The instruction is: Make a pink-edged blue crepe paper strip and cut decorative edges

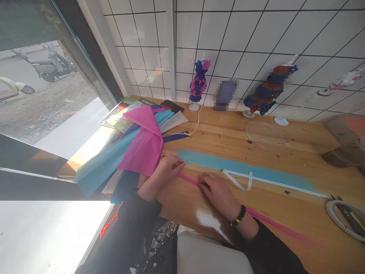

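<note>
Both forearms, in dark sleeves, reach in from the near side, palms down and close together. The left hand (169, 165) is bent at the wrist, its thumb and forefinger drawn together; the pink strip (188, 180) runs in beneath it, and I cannot tell whether those fingers pinch it. The right hand (221, 192), with a beaded bracelet (238, 217) at the wrist, is curled, its thumb and forefinger narrowed on the strip, tips touching it.

The strip lies in the near middle of the wooden surface (182, 201). It is narrow and bright pink, taut-looking between the hands, hidden under the right hand and wrist, then visible again to the right, where its end blurs.

Just beyond the hands, a long blue strip (245, 171) stretches left to right, with a thin white band (291, 187) along its near edge and a loose white loop nearer the right hand. A pink sheet (142, 144) and blue sheets (97, 167) heap up beside the left hand, limiting room on that side. At far right, a round dish (342, 220) sits well apart. The surface's near edge is close to the forearms; a tiled wall (228, 34) bounds the far side.
</note>
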`<state>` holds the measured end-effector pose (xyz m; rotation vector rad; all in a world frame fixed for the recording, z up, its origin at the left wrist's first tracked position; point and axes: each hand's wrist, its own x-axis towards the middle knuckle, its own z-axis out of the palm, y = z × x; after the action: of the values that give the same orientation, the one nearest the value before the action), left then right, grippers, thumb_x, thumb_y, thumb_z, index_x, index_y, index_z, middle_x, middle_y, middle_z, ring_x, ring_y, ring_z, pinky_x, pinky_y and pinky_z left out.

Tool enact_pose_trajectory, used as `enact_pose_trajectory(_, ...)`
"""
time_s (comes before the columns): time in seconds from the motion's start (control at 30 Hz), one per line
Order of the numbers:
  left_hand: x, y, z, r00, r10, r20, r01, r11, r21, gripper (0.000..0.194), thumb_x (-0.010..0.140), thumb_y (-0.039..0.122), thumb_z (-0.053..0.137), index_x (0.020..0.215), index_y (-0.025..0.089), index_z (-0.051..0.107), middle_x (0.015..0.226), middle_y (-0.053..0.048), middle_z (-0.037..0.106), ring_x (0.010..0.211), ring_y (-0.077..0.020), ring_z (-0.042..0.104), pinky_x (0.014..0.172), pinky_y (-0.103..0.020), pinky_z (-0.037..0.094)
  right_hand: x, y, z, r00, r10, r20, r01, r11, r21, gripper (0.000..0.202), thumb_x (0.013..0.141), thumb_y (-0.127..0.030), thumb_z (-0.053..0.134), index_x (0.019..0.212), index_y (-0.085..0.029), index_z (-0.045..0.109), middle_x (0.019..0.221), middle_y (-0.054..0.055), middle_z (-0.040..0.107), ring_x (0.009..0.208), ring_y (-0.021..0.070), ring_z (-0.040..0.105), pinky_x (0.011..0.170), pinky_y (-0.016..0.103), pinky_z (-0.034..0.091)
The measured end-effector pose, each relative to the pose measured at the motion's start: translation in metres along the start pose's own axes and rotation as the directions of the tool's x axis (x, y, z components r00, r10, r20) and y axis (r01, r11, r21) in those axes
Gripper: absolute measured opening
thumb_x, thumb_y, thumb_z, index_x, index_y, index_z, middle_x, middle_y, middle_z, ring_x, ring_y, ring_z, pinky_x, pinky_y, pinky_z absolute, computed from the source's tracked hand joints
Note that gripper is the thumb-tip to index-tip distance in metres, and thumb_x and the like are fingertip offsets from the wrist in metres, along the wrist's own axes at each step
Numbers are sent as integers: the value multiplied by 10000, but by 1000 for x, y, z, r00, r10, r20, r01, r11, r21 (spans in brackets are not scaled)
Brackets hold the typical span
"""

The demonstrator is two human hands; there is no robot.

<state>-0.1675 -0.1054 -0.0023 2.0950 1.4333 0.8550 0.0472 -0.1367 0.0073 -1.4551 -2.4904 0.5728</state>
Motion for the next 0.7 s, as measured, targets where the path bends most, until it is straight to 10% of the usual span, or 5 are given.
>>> enact_pose_trajectory(0.7,0,-3,3,969,161,189,-162,987,-12,192,778,347,575,867,207,671,811,-40,660,814,-170,565,787,-315,391,-7,3,-2,1000,12,23,-11,999,-33,189,875,-232,420,775,-174,570,825,63,621,805,192,551,728,314,407)
